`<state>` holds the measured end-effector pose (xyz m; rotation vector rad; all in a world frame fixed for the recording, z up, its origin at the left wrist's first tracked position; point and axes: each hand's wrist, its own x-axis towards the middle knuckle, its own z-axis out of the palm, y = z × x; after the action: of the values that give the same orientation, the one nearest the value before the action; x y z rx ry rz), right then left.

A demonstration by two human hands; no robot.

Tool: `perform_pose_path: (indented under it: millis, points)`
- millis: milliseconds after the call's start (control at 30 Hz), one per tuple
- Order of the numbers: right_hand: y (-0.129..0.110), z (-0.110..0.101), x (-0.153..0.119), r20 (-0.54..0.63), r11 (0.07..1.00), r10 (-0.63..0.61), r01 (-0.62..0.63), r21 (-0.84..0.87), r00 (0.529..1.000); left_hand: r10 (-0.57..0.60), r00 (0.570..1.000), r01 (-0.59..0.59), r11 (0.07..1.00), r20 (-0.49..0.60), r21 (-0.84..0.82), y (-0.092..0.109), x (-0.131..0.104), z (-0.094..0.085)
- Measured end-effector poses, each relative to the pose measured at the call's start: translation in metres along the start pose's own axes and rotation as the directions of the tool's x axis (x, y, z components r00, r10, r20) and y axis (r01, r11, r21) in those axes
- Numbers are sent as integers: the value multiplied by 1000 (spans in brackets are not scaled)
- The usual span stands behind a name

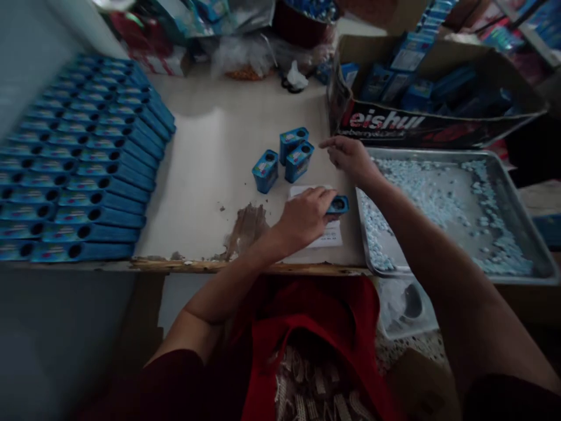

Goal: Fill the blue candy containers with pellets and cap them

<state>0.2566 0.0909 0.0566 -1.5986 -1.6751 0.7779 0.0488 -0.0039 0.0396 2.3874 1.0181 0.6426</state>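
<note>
My left hand (pixel 307 217) is wrapped round a small blue box (pixel 339 204) with a round dark opening on top, above a white printed paper (pixel 331 235). My right hand (pixel 348 156) hangs just right of three upright blue boxes, its index finger stretched out to the left and the other fingers partly curled, holding nothing I can see. Two of those boxes, the front one (pixel 300 162) and the back one (pixel 293 139), stand close together. The third box (pixel 265 171) is a little apart on the left.
Rows of blue boxes (pixel 87 158) fill the table's left side. A metal tray (pixel 442 153) of small pale blue pieces lies at the right, below a carton (pixel 429 126) of blue boxes. Plastic bags (pixel 245 55) lie at the back.
</note>
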Motion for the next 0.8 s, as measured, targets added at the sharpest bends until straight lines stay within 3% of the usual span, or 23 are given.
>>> perform_pose_path:
  millis: [67, 133, 200, 233, 333, 433, 500, 567, 633, 800]
  points:
    - [-2, 14, 14, 110, 922, -96, 130, -365, 989, -16, 996, 15, 1000, -82, -10, -13, -10, -25]
    - [-8, 22, 17, 260, 722, -79, 236, -651, 962, -39, 975, 34, 999, -218, -24, -39, -24, -64]
    - [-12, 25, 16, 364, 537, -15, 314, -783, 931, -75, 934, 81, 997, -350, 3, -73, -33, -111]
    - [-13, 25, 14, 387, 487, 8, 334, -807, 922, -89, 910, 112, 993, -405, 33, -94, -33, -135]
    - [-11, 17, 5, 370, 492, 44, 302, -817, 928, -130, 858, 230, 962, -497, 146, -165, -6, -205]
    - [-7, 0, -12, 278, 567, 46, 204, -798, 959, -266, 841, 405, 887, -470, 222, -237, 53, -266]
    - [-5, -15, -30, 225, 655, 1, 170, -736, 974, -315, 846, 457, 844, -431, 280, -276, 91, -298]
    - [-3, -30, -53, 202, 759, -65, 180, -626, 977, -359, 838, 495, 817, -411, 297, -305, 116, -319]
    - [4, -40, -80, 162, 818, -126, 195, -541, 979, -395, 832, 520, 800, -390, 300, -330, 124, -330]
    - [42, -45, -144, 53, 787, -272, 254, -563, 961, -420, 871, 487, 805, -255, 340, -381, 99, -326]
